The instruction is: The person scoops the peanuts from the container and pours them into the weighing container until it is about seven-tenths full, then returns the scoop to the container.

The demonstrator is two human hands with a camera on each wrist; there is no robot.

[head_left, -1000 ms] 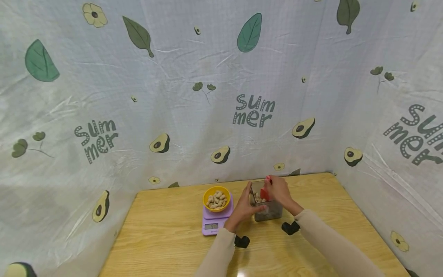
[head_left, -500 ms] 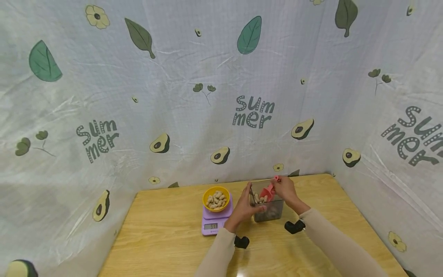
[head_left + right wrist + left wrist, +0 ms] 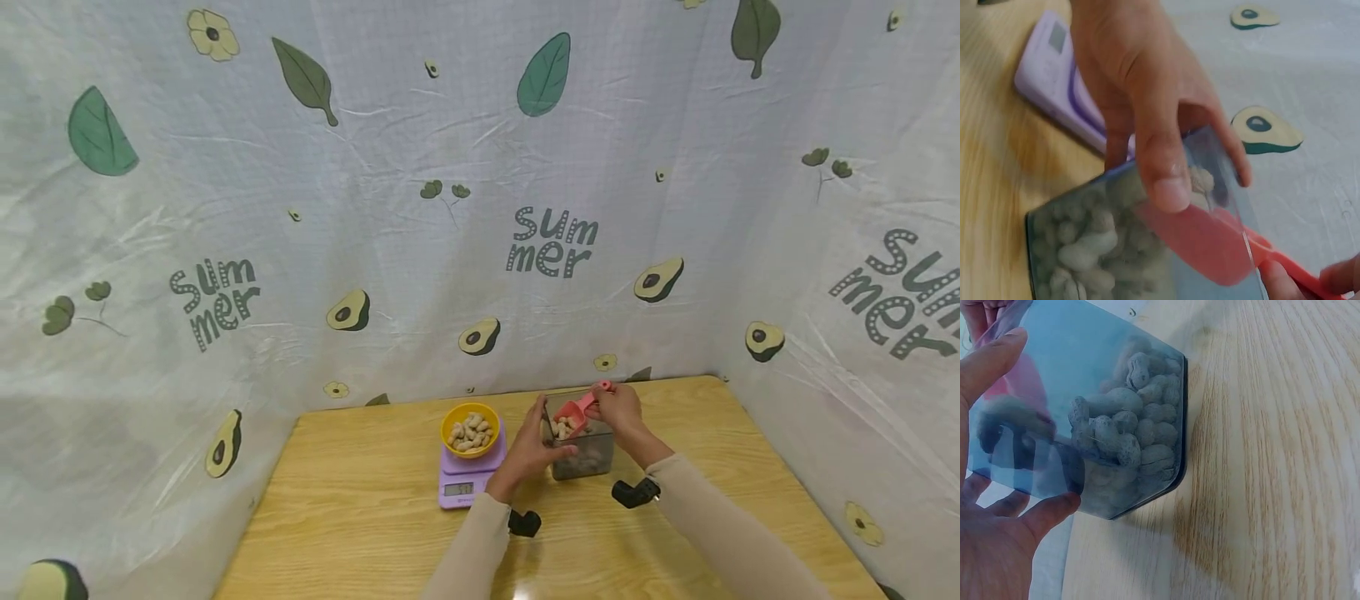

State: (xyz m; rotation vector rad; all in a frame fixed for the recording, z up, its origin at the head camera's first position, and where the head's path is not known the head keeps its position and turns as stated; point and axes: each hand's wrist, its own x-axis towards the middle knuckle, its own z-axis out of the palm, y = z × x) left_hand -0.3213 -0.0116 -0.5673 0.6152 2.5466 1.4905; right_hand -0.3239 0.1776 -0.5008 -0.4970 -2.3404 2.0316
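Note:
A clear grey plastic container [image 3: 585, 462] part full of peanuts [image 3: 1147, 428] stands on the table. My left hand [image 3: 531, 446] holds its left side, thumb on the front wall and fingers spread along the side wall. With its fingertips my right hand [image 3: 621, 410] pinches the handle of a red scoop [image 3: 572, 415]. The scoop's bowl is inside the container, tilted down to the left, with peanuts in and against it. Through the wall, the right wrist view shows the scoop [image 3: 1210, 244] beside the left hand's thumb.
Left of the container, a purple kitchen scale [image 3: 491, 461] bears a yellow bowl [image 3: 444, 436] of peanuts; its display is too small to read surely. The wooden table [image 3: 352, 500] meets a printed cloth [image 3: 405, 250] at the back and sides. A black wrist camera [image 3: 634, 493] hangs under each wrist.
Inside the container, the scoop has turned from upright to a slant, and peanuts now show in it. My right hand has shifted slightly right; my left hand stays on the container.

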